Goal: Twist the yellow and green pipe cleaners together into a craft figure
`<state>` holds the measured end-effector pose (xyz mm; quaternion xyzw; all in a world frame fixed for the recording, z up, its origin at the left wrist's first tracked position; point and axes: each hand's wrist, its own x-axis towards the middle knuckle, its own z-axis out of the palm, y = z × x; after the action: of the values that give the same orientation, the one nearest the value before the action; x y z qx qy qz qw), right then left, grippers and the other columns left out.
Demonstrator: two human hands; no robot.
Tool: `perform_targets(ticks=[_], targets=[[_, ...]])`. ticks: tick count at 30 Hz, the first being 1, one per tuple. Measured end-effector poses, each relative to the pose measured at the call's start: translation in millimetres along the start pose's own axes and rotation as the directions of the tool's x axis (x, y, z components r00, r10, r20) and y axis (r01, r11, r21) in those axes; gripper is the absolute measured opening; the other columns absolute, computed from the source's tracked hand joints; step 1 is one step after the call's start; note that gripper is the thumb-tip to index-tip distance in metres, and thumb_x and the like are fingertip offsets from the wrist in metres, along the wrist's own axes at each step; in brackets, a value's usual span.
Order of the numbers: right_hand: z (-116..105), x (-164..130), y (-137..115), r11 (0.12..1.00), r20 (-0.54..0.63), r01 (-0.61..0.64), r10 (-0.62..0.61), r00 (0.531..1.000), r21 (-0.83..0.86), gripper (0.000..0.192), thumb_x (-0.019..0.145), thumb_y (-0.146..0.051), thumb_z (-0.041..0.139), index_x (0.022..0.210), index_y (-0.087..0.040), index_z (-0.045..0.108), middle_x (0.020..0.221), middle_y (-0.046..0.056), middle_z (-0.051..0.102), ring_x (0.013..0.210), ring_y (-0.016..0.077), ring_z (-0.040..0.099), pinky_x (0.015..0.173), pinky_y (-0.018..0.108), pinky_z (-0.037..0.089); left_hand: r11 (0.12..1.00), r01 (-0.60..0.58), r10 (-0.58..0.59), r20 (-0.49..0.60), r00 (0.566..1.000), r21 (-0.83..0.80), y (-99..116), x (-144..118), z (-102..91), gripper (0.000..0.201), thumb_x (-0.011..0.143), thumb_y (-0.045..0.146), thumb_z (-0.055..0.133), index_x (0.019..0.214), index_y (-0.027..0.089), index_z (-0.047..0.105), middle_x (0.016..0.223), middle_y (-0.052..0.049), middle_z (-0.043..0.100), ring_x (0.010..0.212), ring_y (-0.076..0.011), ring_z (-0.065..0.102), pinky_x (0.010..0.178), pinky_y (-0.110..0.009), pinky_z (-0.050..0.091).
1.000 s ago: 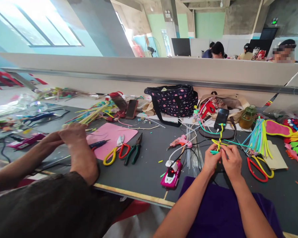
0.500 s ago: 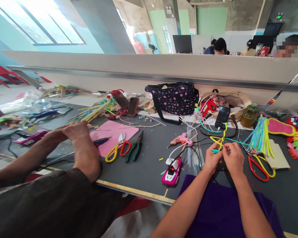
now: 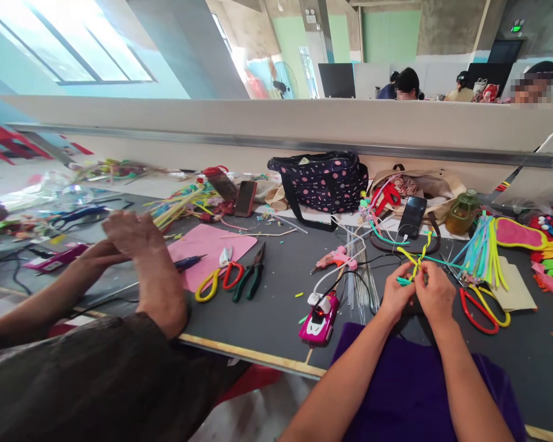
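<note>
Dark grey surface [image 3: 276, 307] runs left to right, cluttered. Co-worker's arms [image 3: 133, 276] on the near left, hands clasped together over the surface. Navy polka-dot bag [image 3: 322, 184] sits far centre against the partition, tan bag [image 3: 424, 187] right of it with a black phone [image 3: 412, 216] leaning in front. Pink sheet [image 3: 207, 245] left of centre; yellow-and-red scissors [image 3: 216, 279] and green pliers [image 3: 251, 276] lie at its near edge. Bundle of teal and yellow straws [image 3: 482, 248] far right, red-and-yellow scissors [image 3: 482, 304] just near it. Pink glue gun [image 3: 334, 259] centre, magenta car-shaped gadget [image 3: 317, 319] near it at the surface edge.

Left hand [image 3: 396, 294] and right hand [image 3: 435, 294] meet right of centre, above the purple lap. Both grips closed, fingertips pinching the yellow-and-teal braided strip [image 3: 412, 264] at its near end; loose strands fan out far side of the fingers.
</note>
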<state>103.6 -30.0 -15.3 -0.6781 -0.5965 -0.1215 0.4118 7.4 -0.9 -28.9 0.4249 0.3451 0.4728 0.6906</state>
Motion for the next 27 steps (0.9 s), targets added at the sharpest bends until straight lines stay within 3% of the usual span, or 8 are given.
perform_targets(ticks=[3,6,9,12,16,20,24,27], targets=[[4.1,-1.1,0.7,0.990,-0.027,-0.099,0.103,0.994,0.102,0.028,0.086,-0.024,0.047,0.109,-0.018,0.061,0.084,0.006,0.068,0.075,0.0194,0.060,0.067,0.029,0.042,1.000,0.020,-0.020,0.018,1.000,0.002,-2.7,-0.2,1.2,0.059,0.058,0.028,0.078,0.113,0.013,0.063,0.062,0.004,0.055,0.039,-0.0035,0.038,0.036,-0.017,0.033],[2.8,-1.4,2.6,0.957,0.012,-0.176,0.178,0.984,0.229,0.021,0.085,-0.031,0.050,0.094,-0.019,0.065,0.085,0.006,0.069,0.072,0.0185,0.061,0.066,0.028,0.044,0.999,0.013,-0.015,0.039,0.999,0.047,-4.1,-0.3,1.1,0.047,0.061,0.027,0.075,0.105,0.011,0.068,0.066,0.000,0.058,0.039,-0.0031,0.038,0.035,-0.016,0.032],[0.6,-1.3,6.8,0.890,0.092,-0.311,0.297,0.950,0.334,0.019,0.082,-0.038,0.057,0.080,-0.020,0.064,0.067,0.001,0.063,0.055,0.0146,0.053,0.055,0.026,0.040,0.996,-0.002,-0.002,0.046,0.999,0.089,-5.1,-0.8,0.4,0.038,0.063,0.025,0.071,0.099,0.011,0.070,0.069,-0.001,0.060,0.041,-0.0040,0.039,0.035,-0.017,0.033],[1.0,-0.7,11.9,0.792,0.167,-0.402,0.367,0.915,0.460,0.022,0.078,-0.040,0.062,0.074,-0.018,0.061,0.061,0.000,0.058,0.052,0.0129,0.049,0.052,0.025,0.039,0.993,-0.025,0.018,0.059,0.998,0.113,-6.3,-1.5,-0.1,0.032,0.066,0.023,0.068,0.096,0.010,0.071,0.066,-0.002,0.059,0.040,-0.0050,0.038,0.034,-0.018,0.032],[3.4,0.5,14.9,0.681,0.236,-0.436,0.371,0.898,0.589,0.028,0.079,-0.043,0.061,0.082,-0.015,0.064,0.070,0.004,0.064,0.058,0.0143,0.053,0.053,0.025,0.041,0.995,-0.006,0.004,0.024,1.000,0.098,-6.2,-1.4,-0.9,0.033,0.062,0.018,0.069,0.094,0.010,0.071,0.061,0.000,0.056,0.038,-0.0050,0.037,0.034,-0.019,0.033],[1.7,2.6,11.2,0.569,0.226,-0.458,0.431,0.873,0.683,0.031,0.078,-0.046,0.063,0.084,-0.016,0.066,0.072,0.003,0.065,0.057,0.0122,0.051,0.051,0.023,0.038,0.997,0.068,-0.066,-0.043,0.997,0.027,-3.9,0.6,-2.5,0.033,0.059,0.017,0.069,0.091,0.009,0.071,0.055,0.002,0.055,0.038,-0.0047,0.037,0.035,-0.018,0.033],[-5.3,5.6,3.5,0.343,0.291,-0.461,0.444,0.848,0.819,0.028,0.080,-0.045,0.062,0.084,-0.017,0.064,0.067,0.000,0.060,0.047,0.0073,0.040,0.041,0.019,0.027,0.993,0.102,-0.108,-0.109,0.988,-0.061,-2.4,2.9,-3.7,0.028,0.057,0.019,0.071,0.083,0.009,0.071,0.052,0.003,0.052,0.039,-0.0039,0.036,0.035,-0.018,0.033],[-10.7,7.2,-1.3,0.254,0.283,-0.410,0.416,0.864,0.876,0.023,0.081,-0.041,0.064,0.081,-0.018,0.064,0.069,0.001,0.060,0.048,0.0068,0.041,0.040,0.019,0.027,0.987,0.108,-0.122,-0.116,0.986,-0.116,-1.8,3.9,-4.5,0.027,0.055,0.019,0.073,0.080,0.009,0.071,0.052,0.004,0.051,0.039,-0.0036,0.035,0.035,-0.018,0.032]])
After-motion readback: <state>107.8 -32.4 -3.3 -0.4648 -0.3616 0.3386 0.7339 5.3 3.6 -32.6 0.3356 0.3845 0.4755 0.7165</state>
